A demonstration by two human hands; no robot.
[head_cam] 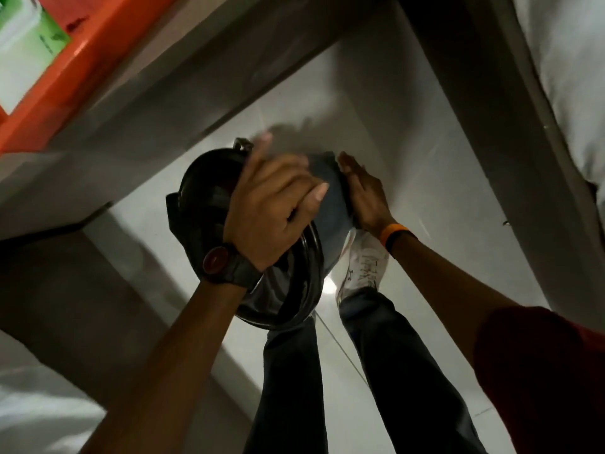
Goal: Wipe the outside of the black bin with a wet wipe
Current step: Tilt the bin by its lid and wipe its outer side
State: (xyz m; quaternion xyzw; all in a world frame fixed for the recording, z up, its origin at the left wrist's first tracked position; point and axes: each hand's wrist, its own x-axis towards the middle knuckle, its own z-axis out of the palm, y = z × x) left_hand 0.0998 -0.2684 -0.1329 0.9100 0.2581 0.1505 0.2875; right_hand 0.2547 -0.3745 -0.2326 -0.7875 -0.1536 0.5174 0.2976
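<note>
The black bin (262, 257) is held tilted above the pale floor (376, 126), in front of the person's legs. Its rim is gripped by the left hand (271, 204), fingers (314, 194) curled shut over it. The right hand (363, 191) is laid flat on the bin's outer side, fingers pressed together. Whether a wipe lies beneath cannot be told.

One head-worn wide-angle view looks steeply down, close over both forearms, to the floor (376, 132).
</note>
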